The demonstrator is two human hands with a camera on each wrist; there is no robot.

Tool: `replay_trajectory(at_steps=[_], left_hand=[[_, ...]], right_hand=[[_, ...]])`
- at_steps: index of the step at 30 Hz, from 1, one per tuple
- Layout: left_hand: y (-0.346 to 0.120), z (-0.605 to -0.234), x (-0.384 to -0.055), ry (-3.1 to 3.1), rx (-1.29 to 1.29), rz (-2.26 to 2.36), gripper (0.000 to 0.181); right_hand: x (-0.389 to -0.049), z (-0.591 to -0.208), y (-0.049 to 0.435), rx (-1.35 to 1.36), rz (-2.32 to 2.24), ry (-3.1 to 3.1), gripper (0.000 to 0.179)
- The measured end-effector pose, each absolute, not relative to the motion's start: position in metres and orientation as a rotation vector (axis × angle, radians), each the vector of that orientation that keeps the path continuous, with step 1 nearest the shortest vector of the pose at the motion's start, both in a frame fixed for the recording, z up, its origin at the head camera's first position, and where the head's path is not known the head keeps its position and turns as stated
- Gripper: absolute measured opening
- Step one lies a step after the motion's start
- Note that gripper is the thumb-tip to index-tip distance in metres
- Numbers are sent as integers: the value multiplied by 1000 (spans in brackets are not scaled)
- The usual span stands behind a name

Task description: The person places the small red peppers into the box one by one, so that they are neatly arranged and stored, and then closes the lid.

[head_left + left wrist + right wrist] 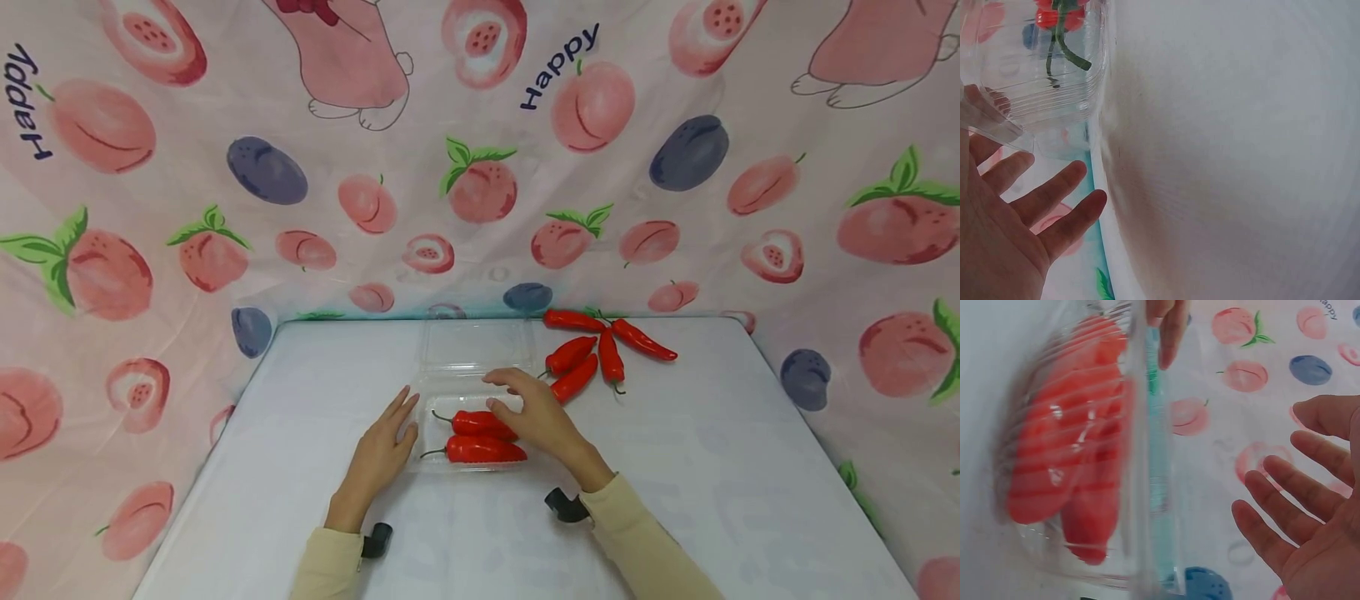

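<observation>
A clear plastic box [431, 427] lies with its lid [476, 343] folded back, away from me. Inside are two red peppers, a nearer one [486, 451] and a farther one [476, 423], side by side with green stems to the left. At the box's left side is my left hand [381, 450], fingers straight; the left wrist view shows the fingertips by the clear wall [1054, 115]. Above the box's right part hovers my right hand [543, 417], fingers spread and loosely bent, nothing in them; it hides the farther pepper's right end.
Several more red peppers lie loose at the back right, among them one at the far right [643, 340] and one pointing toward me [611, 358]. The white table [315, 375] meets a fruit-print cloth [420, 167] behind and at both sides.
</observation>
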State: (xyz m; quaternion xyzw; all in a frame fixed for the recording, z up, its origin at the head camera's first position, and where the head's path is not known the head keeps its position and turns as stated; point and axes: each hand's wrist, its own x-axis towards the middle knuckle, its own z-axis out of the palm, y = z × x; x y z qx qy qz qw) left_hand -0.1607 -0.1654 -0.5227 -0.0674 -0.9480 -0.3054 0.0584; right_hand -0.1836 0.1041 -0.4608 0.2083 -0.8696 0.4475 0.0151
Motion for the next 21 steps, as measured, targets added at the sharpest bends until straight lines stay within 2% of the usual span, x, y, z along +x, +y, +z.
replay_trajectory(at_steps=[21], left_hand=[[-165, -523, -160, -2885, -178, -943, 49]], right_hand=[[-179, -442, 125, 701, 1288, -2546, 42]])
